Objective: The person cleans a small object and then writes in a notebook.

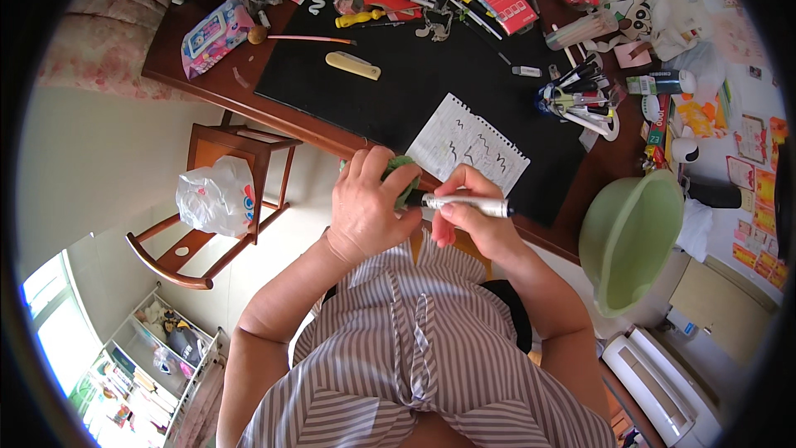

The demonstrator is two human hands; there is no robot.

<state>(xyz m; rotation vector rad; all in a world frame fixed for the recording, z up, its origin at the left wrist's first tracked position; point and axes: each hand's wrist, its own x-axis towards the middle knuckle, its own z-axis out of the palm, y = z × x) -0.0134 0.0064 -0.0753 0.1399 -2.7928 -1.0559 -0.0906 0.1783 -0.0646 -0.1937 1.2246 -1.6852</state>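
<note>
My left hand (373,211) is closed around a crumpled green item (401,174), perhaps a cloth, which my fingers mostly hide. In my right hand (476,214) is a white marker pen (469,204), its black end pointing left against the green item and my left thumb. Whether the pen's tip is bare cannot be seen. Both hands are above the table's near edge, over my lap. Just beyond them a torn-edged notebook sheet (460,137) with black wavy strokes lies on the black desk mat (385,99).
A folding knife with a cream handle (352,66) lies on the mat. At the right are a pen holder (575,99) and a green plastic basin (634,242). Clutter, including a yellow screwdriver (360,17), lines the far side. A wooden chair (230,155) bears a plastic bag (217,196).
</note>
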